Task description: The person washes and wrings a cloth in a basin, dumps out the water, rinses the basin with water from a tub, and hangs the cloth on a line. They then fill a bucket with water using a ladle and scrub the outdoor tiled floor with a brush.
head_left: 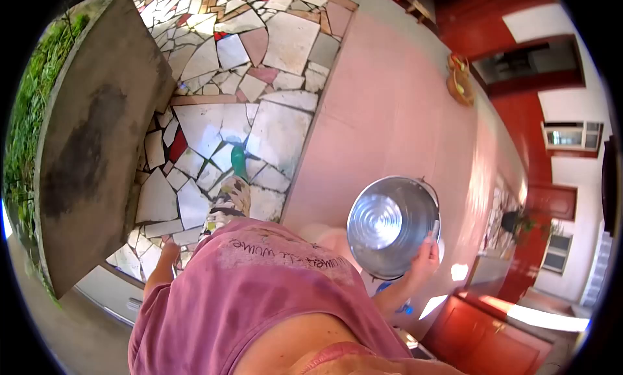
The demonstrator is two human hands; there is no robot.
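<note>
Observed the pink floor [383,102] beneath the right grip [425,257]. Held the metal bucket [397,235] in that grip, mouth facing up. Judged it rigid, slippery if wet, light if unfilled; best taken by the bail [437,194]. Closed the right grip at the bucket's edge; could not distinguish rim from bail contact. Could not tell whether to class the left grip [170,253] as released.

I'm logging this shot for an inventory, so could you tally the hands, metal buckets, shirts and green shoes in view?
Hands: 2 (left hand, right hand)
Metal bucket: 1
Pink shirt: 1
Green shoe: 1
Total: 5
</note>
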